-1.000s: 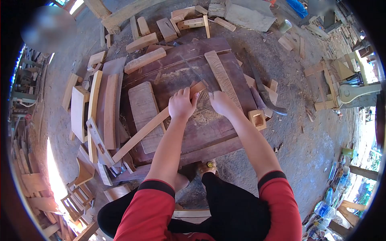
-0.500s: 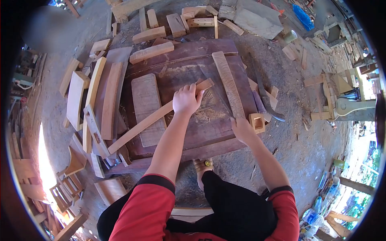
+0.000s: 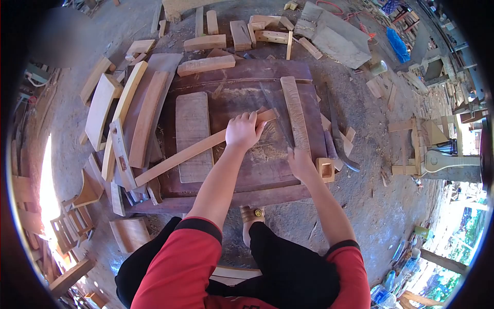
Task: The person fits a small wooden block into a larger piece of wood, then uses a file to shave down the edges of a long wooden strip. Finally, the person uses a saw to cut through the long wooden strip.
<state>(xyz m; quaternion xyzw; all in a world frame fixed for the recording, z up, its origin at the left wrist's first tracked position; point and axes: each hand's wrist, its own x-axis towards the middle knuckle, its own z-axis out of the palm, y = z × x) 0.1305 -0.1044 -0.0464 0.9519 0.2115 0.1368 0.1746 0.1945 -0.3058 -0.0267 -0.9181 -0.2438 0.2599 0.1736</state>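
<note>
My left hand (image 3: 243,131) is closed over a long wooden strip (image 3: 193,154) near its upper right end. The strip slants across a flat grey-brown board (image 3: 193,116) on the dark wooden panel (image 3: 247,172). My right hand (image 3: 301,164) is wrapped round the near end of a long, thin, dark tool (image 3: 275,113), whose grip is hidden in the fingers. The tool's blade slants up and left, just beside the strip's end. A rough-faced wooden piece (image 3: 295,113) lies right of the blade, its lower end close to my right hand. Pale dust is spread on the panel.
A curved dark tool (image 3: 337,123) lies on the ground right of the panel. A small block with a square hollow (image 3: 325,169) sits at the panel's right corner. Curved wooden pieces (image 3: 148,121) are stacked at the left. More offcuts (image 3: 206,43) lie beyond the panel.
The view has shifted a little. My right hand has moved slightly left and the tool's blade stands nearer the strip's end. My left hand keeps its hold on the strip.
</note>
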